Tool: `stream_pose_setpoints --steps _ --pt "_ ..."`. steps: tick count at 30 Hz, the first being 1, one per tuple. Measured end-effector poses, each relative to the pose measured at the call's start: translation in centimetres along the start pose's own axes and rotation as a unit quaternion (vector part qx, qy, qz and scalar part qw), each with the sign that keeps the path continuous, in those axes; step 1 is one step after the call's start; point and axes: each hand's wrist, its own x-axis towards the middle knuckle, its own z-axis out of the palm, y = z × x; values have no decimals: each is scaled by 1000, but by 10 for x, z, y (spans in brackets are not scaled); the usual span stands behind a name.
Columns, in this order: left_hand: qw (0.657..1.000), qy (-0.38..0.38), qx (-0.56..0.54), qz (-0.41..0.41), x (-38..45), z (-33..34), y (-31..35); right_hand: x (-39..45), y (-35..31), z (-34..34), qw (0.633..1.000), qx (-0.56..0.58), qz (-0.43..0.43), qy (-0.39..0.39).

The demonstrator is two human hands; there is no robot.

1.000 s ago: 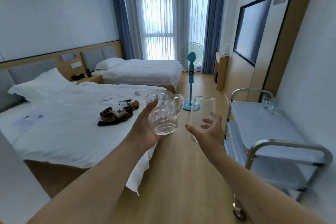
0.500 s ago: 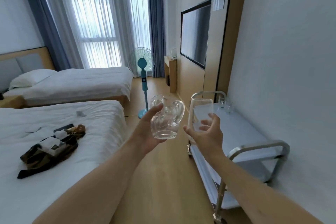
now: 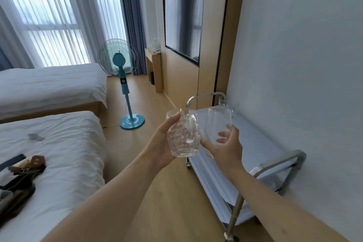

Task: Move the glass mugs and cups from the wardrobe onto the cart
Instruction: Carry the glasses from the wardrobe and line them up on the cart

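The left hand [image 3: 164, 143] curls its fingers and thumb round a dimpled glass mug [image 3: 183, 133], holding it upright in the air with the handle turned toward the cart [image 3: 253, 143]. Just beside it, the right hand [image 3: 225, 147] grips a plain clear glass cup [image 3: 217, 125] from below, thumb on the near side and fingers wrapped behind the glass. The cup hangs over the cart's near edge; the mug sits just off that edge, above the wooden floor [image 3: 157, 212]. Mug and cup look close to touching, though I cannot tell if they meet.

At the cart's far end, by its metal rail, stand more glasses [image 3: 227, 105]. The cart stands against the white wall [image 3: 304, 65]. Beyond the cart a television [image 3: 182, 23] hangs on a wood panel. Across the floor from the cart are a blue standing fan [image 3: 122, 76] and two white beds [image 3: 53, 143].
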Motion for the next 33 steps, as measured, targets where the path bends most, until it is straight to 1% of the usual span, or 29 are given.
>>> stream_pose_setpoints --steps 8,13,16,19,21,24,27,30,33 --pt "999 26 37 3 107 -25 30 104 34 40 1000 16 2 6" --pt "997 68 29 -17 181 -31 49 177 57 53 999 28 24 16" --pt "994 90 60 -25 223 -36 55 217 74 59 998 33 42 13" --pt "986 109 118 -41 256 -39 54 247 93 63 998 27 54 12" --pt "974 146 168 -41 276 -41 52 263 104 64 997 25 65 14" --pt "950 188 249 -14 309 -47 52 287 120 61 996 25 81 21" --pt "929 186 319 -8 345 -53 54 309 135 56 994 26 98 40" --pt "896 181 405 0 385 -60 49 328 152 54 990 21 119 70" --pt "869 157 469 12 427 -70 38 345 169 54 985 15 141 96"
